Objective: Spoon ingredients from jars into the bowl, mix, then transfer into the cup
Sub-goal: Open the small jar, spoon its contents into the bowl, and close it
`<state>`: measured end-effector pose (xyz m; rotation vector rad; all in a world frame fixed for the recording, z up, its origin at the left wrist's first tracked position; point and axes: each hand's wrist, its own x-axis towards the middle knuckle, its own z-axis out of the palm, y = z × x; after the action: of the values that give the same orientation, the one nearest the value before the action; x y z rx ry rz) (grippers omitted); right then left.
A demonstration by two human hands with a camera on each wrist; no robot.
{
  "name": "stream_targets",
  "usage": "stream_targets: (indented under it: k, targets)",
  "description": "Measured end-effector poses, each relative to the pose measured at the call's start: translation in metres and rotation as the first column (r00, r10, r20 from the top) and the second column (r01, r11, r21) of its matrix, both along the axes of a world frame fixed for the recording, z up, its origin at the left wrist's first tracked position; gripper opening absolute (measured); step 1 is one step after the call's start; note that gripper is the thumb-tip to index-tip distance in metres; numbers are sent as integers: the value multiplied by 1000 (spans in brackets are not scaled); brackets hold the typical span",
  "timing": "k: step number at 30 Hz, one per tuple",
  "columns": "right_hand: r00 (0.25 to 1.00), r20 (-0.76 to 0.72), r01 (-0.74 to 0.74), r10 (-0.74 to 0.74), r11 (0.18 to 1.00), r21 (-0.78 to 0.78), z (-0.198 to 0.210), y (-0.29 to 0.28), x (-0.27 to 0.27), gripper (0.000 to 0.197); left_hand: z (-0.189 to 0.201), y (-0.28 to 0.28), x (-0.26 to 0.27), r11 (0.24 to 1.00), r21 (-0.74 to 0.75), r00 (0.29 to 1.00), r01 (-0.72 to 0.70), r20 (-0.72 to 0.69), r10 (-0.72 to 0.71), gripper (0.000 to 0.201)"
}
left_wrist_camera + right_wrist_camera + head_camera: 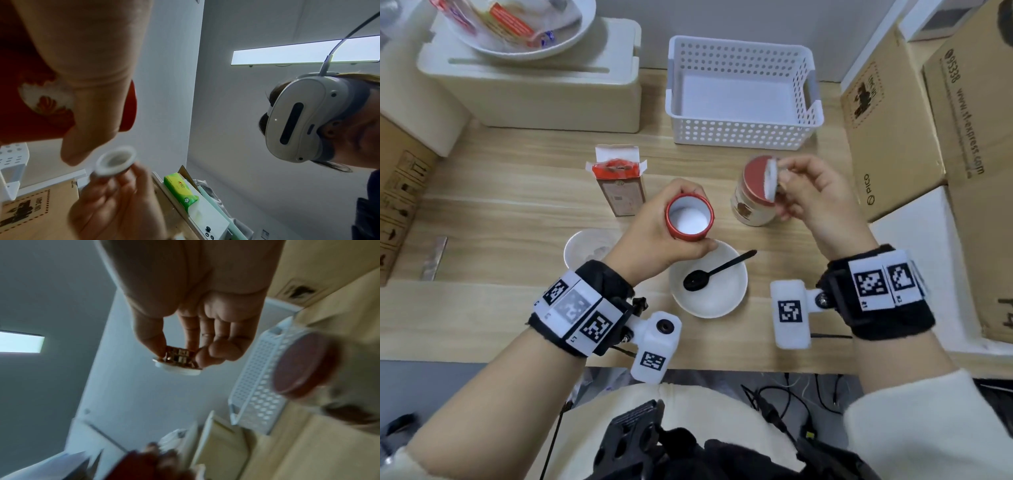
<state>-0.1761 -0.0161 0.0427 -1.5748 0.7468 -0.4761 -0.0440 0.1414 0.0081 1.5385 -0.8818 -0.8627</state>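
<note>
The left hand (654, 229) is gripping an open red jar (690, 216) upright above the wooden table (517, 212), fingers wrapped round its side; white powder is showing inside. The right hand (815, 195) is pinching a small white lid (771, 181) between thumb and fingertips, holding it clear of the table, just beside a second jar with a red lid (751, 192) standing to the right. Nearer, a white bowl (709, 284) is sitting on the table with a black spoon (715, 272) lying in it. A white cup (589, 248) is standing left of the bowl, partly hidden by the left wrist. A white basket (743, 92) is resting at the far side.
</note>
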Motion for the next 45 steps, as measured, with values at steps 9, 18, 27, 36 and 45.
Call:
stream_targets:
  k: [9,18,27,36,45]
  targets:
    - [888,-395,282,-235,957,64,-102,-14,-61,26,-17,12,-2,991,50,991,-128,-37,130,50]
    - [832,-504,82,-234,949,-305,-135,-3,-57,27,-20,17,2,981,96,984,-166,-46,171,49]
    - [868,-468,27,-164,958,-285,-88,9,-40,30,-14,19,4,983,94,986,-160,-22,162,54]
    - [945,-292,-188,148,976,-113,-80,47,-5,23,-12,29,6,976,118,983,-182,-2,183,54]
    - [949,-254,-255,185,927,-276,-57,32,-23,15,-11,30,9,975,121,982,-186,-8,188,54]
